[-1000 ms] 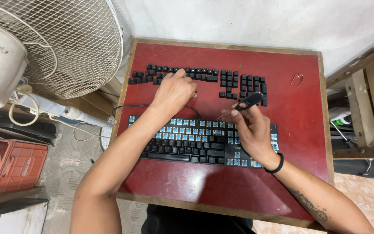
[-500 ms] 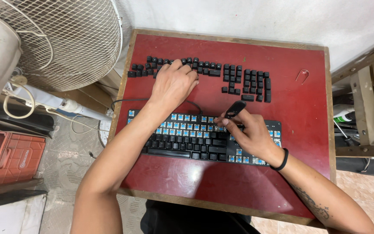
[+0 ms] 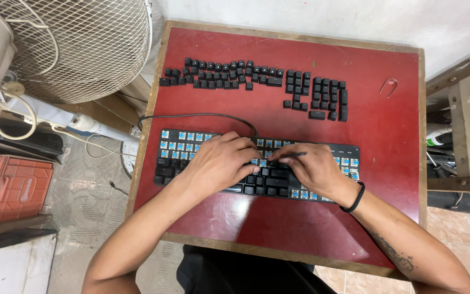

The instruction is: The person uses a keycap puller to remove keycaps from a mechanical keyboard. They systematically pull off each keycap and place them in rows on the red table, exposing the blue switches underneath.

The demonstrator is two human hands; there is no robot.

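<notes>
I see the black keyboard (image 3: 208,163) lying across the middle of the red worktop (image 3: 387,141), nearer the front edge than the back; many of its caps are off, so blue switches show along the upper rows and at the right end, while black caps remain on the lower rows. Both hands rest on its middle. My left hand (image 3: 221,163) lies palm down over the centre keys, fingers (image 3: 246,149) curled loosely onto the switches; I cannot tell whether they pinch anything. My right hand (image 3: 311,171) sits just beside it, touching the keyboard, its fingers closed round a thin dark tool (image 3: 289,155) that points left toward the left hand. A black band (image 3: 353,198) circles the right wrist. The keyboard's black cable (image 3: 202,115) loops off the top edge and runs to the left side of the worktop. Well apart, near the back edge, the loose black keycaps (image 3: 257,81) are laid out in rows. A small wire puller (image 3: 389,87) lies near the right back corner. Off the worktop to the left stands a white fan (image 3: 82,43), with a red crate (image 3: 12,188) on the floor
</notes>
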